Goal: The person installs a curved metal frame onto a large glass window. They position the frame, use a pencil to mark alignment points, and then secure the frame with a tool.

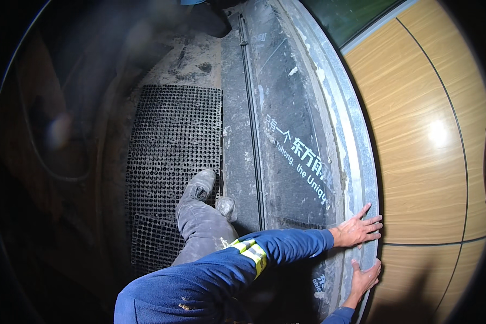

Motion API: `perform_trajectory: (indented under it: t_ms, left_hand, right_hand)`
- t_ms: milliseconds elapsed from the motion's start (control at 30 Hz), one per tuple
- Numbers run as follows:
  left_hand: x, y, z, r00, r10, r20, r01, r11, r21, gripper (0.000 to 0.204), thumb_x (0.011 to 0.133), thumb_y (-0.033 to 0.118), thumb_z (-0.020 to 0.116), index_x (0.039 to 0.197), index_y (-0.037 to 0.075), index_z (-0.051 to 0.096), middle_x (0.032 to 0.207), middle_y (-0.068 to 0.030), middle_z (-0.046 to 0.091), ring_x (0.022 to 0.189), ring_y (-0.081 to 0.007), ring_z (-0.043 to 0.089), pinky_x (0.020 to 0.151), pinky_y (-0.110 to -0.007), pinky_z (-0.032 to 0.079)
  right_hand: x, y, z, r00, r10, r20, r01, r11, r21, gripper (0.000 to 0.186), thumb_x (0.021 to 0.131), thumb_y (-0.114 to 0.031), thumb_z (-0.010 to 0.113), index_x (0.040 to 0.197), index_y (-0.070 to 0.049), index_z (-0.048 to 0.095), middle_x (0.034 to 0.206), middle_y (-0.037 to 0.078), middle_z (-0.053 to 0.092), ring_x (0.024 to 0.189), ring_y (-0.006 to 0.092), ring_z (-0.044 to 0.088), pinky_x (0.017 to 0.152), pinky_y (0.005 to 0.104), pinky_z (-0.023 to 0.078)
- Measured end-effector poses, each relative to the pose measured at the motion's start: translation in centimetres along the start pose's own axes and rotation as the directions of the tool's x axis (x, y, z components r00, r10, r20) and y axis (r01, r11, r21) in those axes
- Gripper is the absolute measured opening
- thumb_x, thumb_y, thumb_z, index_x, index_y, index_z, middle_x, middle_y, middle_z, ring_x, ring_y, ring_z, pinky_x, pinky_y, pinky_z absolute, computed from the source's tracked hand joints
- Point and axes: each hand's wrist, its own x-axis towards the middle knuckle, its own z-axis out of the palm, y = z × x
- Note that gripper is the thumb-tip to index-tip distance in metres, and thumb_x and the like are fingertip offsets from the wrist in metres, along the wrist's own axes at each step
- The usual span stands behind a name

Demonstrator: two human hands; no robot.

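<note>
Plainly, left hand (356, 230) and right hand (365, 281) touch one grey metal ledge (362, 162).
Head view: left fingers splayed, released; right fingers bent, grip unclear. Ledge borders wood-grain panels (416, 108); two dimpled drainage mats (173, 140) lie leftward.

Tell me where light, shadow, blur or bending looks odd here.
In the head view, white glare spots the glossy tan wood-grain panels, with dark shadow lower down; the long pale-grey metal-looking ledge appears bowed; also in the head view, the upper left is murky and hazy.
</note>
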Motion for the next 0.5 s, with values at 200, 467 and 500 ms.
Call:
perform_trajectory:
  t_ms: [200, 467, 500]
  left_hand:
    - [0.07, 0.26, -0.06, 1.0, -0.004, 0.005, 0.004, 1.0, -0.006, 0.078, 0.075, 0.043, 0.082, 0.148, 0.025, 0.06, 0.156, -0.0051, 0.051, 0.157, -0.0265, 0.032, 0.127, -0.074, 0.011]
    - [0.09, 0.18, -0.08, 0.999, -0.008, -0.031, 0.007, 1.0, -0.013, 0.072, 0.075, 0.041, 0.082, 0.142, 0.025, 0.064, 0.153, -0.0053, 0.054, 0.156, -0.0273, 0.035, 0.127, -0.075, 0.01]
    - [0.04, 0.18, -0.14, 1.0, -0.007, -0.027, 0.006, 1.0, -0.013, 0.072, 0.074, 0.041, 0.082, 0.143, 0.025, 0.064, 0.153, -0.0053, 0.054, 0.156, -0.0274, 0.035, 0.127, -0.075, 0.01]
  right_hand:
    - [-0.2, 0.02, -0.11, 1.0, 0.011, 0.001, -0.011, 1.0, -0.003, 0.089, 0.062, -0.034, 0.098, 0.133, -0.005, 0.053, 0.123, 0.016, 0.061, 0.124, 0.0408, 0.055, 0.098, 0.057, 0.042]
    - [0.06, -0.31, -0.34, 0.998, 0.045, 0.05, -0.045, 0.999, 0.001, 0.089, 0.063, -0.033, 0.097, 0.136, -0.005, 0.053, 0.127, 0.016, 0.061, 0.128, 0.0403, 0.054, 0.102, 0.0583, 0.04]
    - [0.04, -0.34, -0.41, 0.997, 0.047, 0.056, -0.048, 0.999, 0.002, 0.089, 0.063, -0.033, 0.097, 0.136, -0.005, 0.053, 0.127, 0.016, 0.061, 0.128, 0.0403, 0.054, 0.103, 0.0585, 0.04]
